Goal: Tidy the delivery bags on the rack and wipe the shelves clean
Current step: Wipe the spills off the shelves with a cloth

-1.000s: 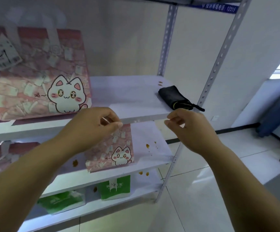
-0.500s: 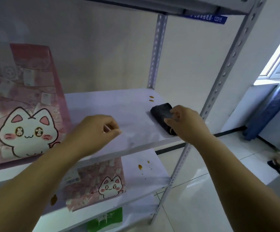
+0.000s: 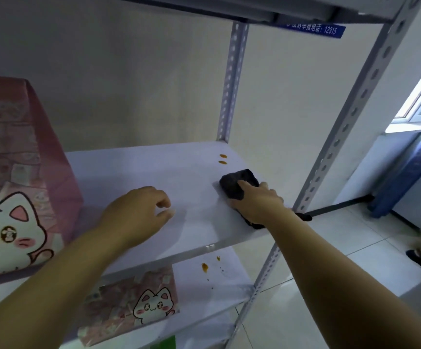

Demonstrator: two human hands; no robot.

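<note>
- Cloth, dark, lies at the shelf's right front corner, grasped by right grip.
- Left grip, loosely curled and empty, rests mid-shelf.
- Pink cat bag stands at left end.

1. My right hand now grips the black cloth; a second ago it hung in front of the shelf's edge.
2. The cloth's far end looks bunched up now, though blur makes that uncertain.
3. My left hand has come up over the shelf, its fingers loosely curled.
</note>
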